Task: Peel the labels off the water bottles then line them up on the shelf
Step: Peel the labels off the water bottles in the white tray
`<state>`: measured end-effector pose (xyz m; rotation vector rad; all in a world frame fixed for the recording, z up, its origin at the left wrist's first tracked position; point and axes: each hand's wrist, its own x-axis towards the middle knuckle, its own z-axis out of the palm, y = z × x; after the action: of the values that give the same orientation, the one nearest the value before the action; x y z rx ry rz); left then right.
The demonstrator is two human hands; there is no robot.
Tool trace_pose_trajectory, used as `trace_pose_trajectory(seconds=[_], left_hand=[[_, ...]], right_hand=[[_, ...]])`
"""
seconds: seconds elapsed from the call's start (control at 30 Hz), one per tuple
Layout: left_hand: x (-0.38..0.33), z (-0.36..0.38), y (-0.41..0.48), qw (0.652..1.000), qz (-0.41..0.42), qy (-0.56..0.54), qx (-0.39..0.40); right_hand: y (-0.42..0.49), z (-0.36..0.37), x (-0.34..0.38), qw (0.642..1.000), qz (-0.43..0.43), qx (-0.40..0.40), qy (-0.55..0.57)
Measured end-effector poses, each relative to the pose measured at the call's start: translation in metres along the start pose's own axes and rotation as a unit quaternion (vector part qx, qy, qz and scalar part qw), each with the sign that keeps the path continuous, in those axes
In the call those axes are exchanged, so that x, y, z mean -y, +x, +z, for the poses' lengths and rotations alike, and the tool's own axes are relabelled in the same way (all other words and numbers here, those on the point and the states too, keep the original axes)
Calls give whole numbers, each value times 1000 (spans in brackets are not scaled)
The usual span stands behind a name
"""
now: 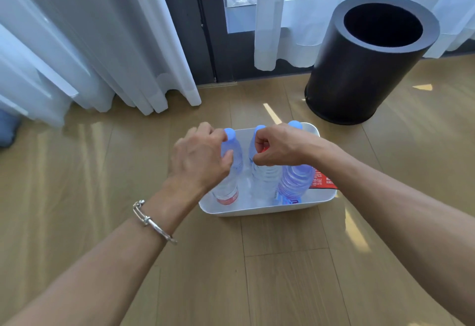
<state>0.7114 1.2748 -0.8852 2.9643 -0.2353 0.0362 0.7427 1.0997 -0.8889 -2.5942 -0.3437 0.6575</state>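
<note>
Three clear water bottles with pale blue caps stand in a white tub [257, 210] on the wooden floor. My left hand [198, 156] wraps the shoulder of the left bottle [235, 153], which has a red label band low down. My right hand [280, 145] is closed around the neck of the middle bottle [264, 176], and a bit of red shows under its fingers. The right bottle [295, 179] stands untouched beside my right wrist, with a blue label near its base. A loose red label [322, 180] lies over the tub's right rim.
A tall black round bin [370, 55] stands open on the floor behind the tub to the right. White curtains [102, 43] hang to the floor along the window at the back. No shelf is in view.
</note>
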Motion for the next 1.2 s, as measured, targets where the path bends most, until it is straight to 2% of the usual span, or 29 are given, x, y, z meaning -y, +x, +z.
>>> trace_pose_trajectory(seconds=[0.1, 0.13, 0.2, 0.33, 0.5, 0.6, 0.7, 0.77, 0.87, 0.93, 1.03, 1.2], left_hand=[[16, 6, 2, 972, -109, 26, 208], [19, 7, 1, 960, -125, -1, 251], [20, 9, 0, 948, -123, -61, 288], [16, 10, -8, 964, -84, -89, 236], [27, -18, 0, 981, -24, -93, 168], [31, -58, 11, 985, 28, -130, 112], [34, -89, 19, 982, 59, -176, 35], [34, -97, 25, 979, 49, -192, -43], [24, -96, 26, 975, -7, -183, -124], [19, -91, 25, 966, -27, -230, -115], [18, -83, 27, 923, -38, -381, -27], [7, -62, 21, 897, 21, -434, 86]], right_hand=[[2, -3, 5, 999, 19, 25, -12], [3, -5, 7, 999, 26, 27, -19], [4, -6, 10, 998, 39, 24, -45], [5, -2, 15, 996, 31, 6, -82], [2, -3, 20, 997, -49, -17, -49], [-2, -14, 21, 994, -69, 6, 89], [-3, -17, 22, 971, -106, 57, 204], [-1, -6, 26, 954, -122, 76, 262], [1, 9, 30, 924, -134, 45, 354], [-2, 10, 31, 908, -140, 24, 393], [-7, 8, 29, 882, -122, -5, 455], [-8, -7, 37, 815, -117, -4, 568]])
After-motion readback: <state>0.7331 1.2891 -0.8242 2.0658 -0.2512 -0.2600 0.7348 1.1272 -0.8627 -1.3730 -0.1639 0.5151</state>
